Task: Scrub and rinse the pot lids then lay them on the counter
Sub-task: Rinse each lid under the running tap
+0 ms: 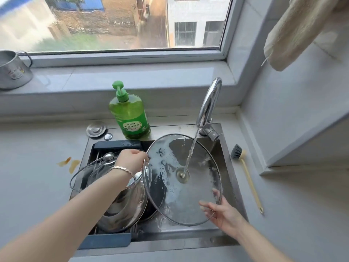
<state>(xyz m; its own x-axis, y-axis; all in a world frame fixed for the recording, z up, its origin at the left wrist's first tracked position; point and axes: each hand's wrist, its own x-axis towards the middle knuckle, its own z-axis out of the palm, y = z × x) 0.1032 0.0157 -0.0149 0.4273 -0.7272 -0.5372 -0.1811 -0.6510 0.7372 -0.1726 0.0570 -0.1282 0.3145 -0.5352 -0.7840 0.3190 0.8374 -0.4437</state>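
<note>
A large glass pot lid with a steel rim is held tilted over the sink, underside up and streaked with soap foam. Water from the tap strikes its centre. My left hand grips the lid's upper left rim. My right hand holds the lower right rim, fingers behind the glass and thumb on the edge. A second glass lid with a steel knob leans over a steel pot in the drain rack on the left.
A green dish soap bottle stands behind the sink. A dish brush lies on the counter to the right. A sink strainer plug sits at the back left, a metal mug on the windowsill. A cloth hangs top right.
</note>
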